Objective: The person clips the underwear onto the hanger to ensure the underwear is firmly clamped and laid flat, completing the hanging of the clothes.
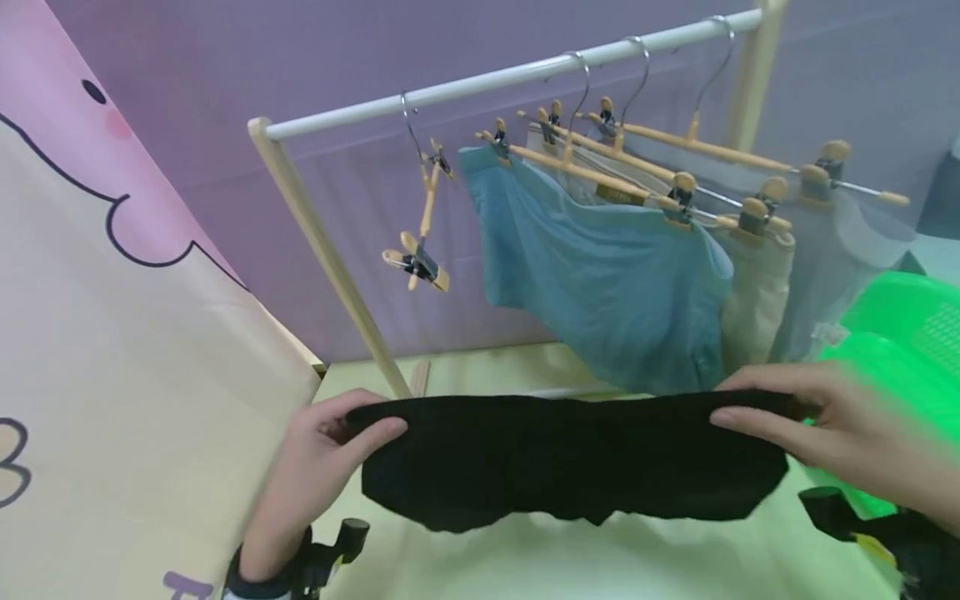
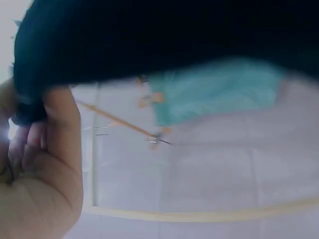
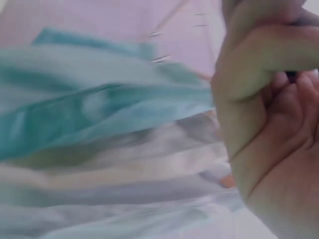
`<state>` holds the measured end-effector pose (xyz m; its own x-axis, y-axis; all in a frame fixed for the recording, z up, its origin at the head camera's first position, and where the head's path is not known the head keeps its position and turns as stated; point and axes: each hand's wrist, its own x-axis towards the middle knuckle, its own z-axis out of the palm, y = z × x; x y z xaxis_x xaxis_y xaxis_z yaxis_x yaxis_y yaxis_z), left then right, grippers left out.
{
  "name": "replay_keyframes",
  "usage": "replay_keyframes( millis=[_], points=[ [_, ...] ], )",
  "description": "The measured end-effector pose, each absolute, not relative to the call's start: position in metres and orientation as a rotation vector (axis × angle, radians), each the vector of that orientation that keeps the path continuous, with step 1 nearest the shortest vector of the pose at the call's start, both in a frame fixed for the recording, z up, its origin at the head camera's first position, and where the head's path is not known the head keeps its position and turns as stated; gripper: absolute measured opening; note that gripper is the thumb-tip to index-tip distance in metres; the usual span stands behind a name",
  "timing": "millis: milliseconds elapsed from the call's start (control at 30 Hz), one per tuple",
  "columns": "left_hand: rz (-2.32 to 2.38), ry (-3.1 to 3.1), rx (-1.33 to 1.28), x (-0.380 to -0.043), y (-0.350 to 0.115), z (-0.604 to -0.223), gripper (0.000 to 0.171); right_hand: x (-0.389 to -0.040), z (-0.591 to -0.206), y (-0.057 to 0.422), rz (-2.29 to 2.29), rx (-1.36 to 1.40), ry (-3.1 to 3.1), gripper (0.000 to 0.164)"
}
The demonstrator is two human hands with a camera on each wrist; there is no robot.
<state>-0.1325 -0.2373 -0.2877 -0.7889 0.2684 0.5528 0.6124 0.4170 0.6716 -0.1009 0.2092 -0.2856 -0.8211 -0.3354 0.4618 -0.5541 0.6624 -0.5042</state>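
Note:
A black garment (image 1: 570, 458), perhaps a pair of shorts, is stretched wide between both hands in the head view, its lower edge uneven. At its left top corner the left hand (image 1: 322, 458) pinches the waist edge, thumb in front and fingers behind. The right hand (image 1: 832, 425) grips the opposite corner in the same way. Dark cloth fills the top of the left wrist view, above the left hand (image 2: 50, 164). Seen from the right wrist, the curled right hand (image 3: 279, 114) hides what it holds. Beyond the garment hangs a bare clip hanger (image 1: 428, 204).
A white rail (image 1: 517, 77) on wooden posts carries several clip hangers. Blue shorts (image 1: 592, 267), beige shorts (image 1: 761, 279) and a grey garment (image 1: 817, 267) hang from it. A green basket (image 1: 900, 333) stands at the right, on the pale yellow-green surface (image 1: 585, 562).

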Motion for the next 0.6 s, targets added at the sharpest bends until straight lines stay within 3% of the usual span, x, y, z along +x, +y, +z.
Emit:
replay_keyframes(
  millis=[100, 200, 300, 433, 600],
  points=[
    [-1.401, -2.302, -0.855, -0.126, -0.243, -0.282, 0.019, -0.092, -0.281, 0.216, 0.911, 0.674, -2.586, 0.034],
    [-1.402, -2.418, -0.904, -0.135, -0.243, -0.287, 0.014, -0.096, -0.281, 0.217, 0.819, 0.676, -2.741, 0.025],
    [-1.318, -2.625, -0.854, -0.154, -0.235, -0.302, 0.008, -0.113, -0.286, 0.209, 0.68, 0.655, -2.968, 0.018],
    [-1.02, -2.821, -0.734, -0.177, -0.219, -0.329, 0.015, -0.135, -0.301, 0.194, 0.483, 0.65, -3.093, 0.018],
    [-0.869, -2.91, -0.777, -0.186, -0.204, -0.352, 0.02, -0.137, -0.322, 0.176, 0.325, 0.692, -3.141, 0.019]
  ],
)
